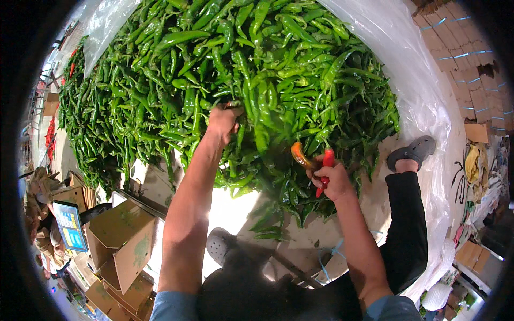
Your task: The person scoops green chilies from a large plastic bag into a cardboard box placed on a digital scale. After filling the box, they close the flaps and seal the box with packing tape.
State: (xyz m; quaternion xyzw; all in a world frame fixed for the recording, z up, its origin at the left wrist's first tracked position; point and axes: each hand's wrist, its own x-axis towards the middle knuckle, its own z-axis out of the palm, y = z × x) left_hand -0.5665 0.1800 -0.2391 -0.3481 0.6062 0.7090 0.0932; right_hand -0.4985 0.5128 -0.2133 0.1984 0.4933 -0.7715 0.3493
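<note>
A large heap of long green chili peppers (265, 92) spreads before me. My right hand (335, 180) is closed around a red pepper (328, 157) at the heap's near side. An orange-and-dark pepper (299, 152) sticks out from the same hand, towards the left. Deeper in the heap, my left hand (225, 122) has its fingers bent among the green peppers. A bit of red and a pale stem show by its fingertips, but whether it grips a pepper is hidden.
Open cardboard boxes (120, 236) stand at lower left, beside a screen (70, 225). Clear plastic sheeting (417, 80) borders the heap on the right. Stacked flat cardboard (461, 56) lies beyond it. My shoes (413, 152) are on the floor, close to the peppers.
</note>
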